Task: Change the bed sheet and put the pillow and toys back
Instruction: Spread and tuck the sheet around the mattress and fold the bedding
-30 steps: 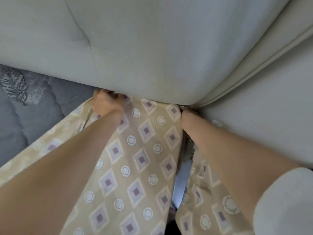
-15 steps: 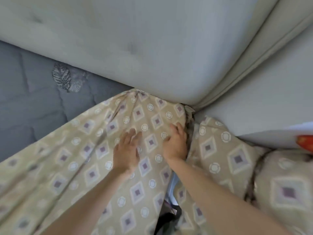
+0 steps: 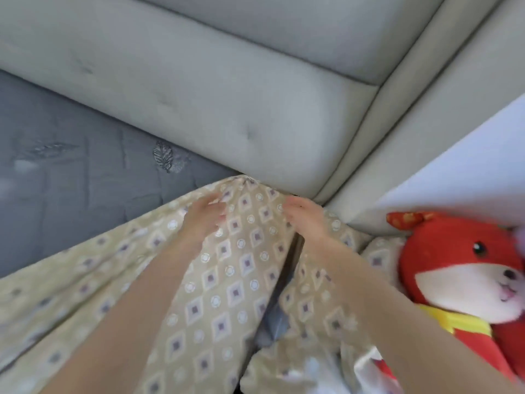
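While the beige patterned sheet (image 3: 227,282) is lying over the corner of the grey mattress (image 3: 71,172) by the padded headboard (image 3: 227,95), the left hand (image 3: 203,221) and right hand (image 3: 306,224) are resting on it side by side, fingers stretched forward, blurred, gripping nothing I can make out. A red plush fox (image 3: 460,263) is lying to their right.

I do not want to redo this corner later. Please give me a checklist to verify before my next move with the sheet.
1. Both hands on the sheet: ok; left hand and right hand rest on it near the corner.
2. Sheet reaches the headboard: ok.
3. Corner tucked under the mattress: cannot tell.
4. Mattress covered: not ok; grey surface bare at left.
5. Plush toy clear of the sheet: cannot tell; it lies close at right.
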Demonstrator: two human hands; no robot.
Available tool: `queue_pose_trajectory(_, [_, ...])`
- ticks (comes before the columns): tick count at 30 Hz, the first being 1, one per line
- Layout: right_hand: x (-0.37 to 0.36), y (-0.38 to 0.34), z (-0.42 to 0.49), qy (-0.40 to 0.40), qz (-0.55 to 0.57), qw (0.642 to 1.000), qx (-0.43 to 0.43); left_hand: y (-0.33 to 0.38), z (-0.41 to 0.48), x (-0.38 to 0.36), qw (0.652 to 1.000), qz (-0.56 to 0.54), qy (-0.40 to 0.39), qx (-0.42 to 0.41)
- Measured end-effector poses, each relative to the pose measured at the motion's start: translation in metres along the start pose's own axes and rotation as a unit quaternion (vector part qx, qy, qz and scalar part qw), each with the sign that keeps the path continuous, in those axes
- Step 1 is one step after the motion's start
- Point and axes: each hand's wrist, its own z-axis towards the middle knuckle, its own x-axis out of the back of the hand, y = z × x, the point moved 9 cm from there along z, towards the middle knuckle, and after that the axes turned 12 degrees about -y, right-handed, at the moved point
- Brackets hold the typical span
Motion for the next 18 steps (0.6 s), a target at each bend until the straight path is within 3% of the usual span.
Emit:
queue_pose_trajectory(8, [0.001,-0.096,-0.135,-0.061,0.034,0.994,0.085,0.086,-0.153,0.001,0.994,-0.022,0.037,-0.099])
queue_pose_trajectory(18, [0.002,-0.124,-0.275,-0.183,-0.002,0.972,0.148,0.092,-0.342,-0.016,0.973,-0.046,0.149,-0.17])
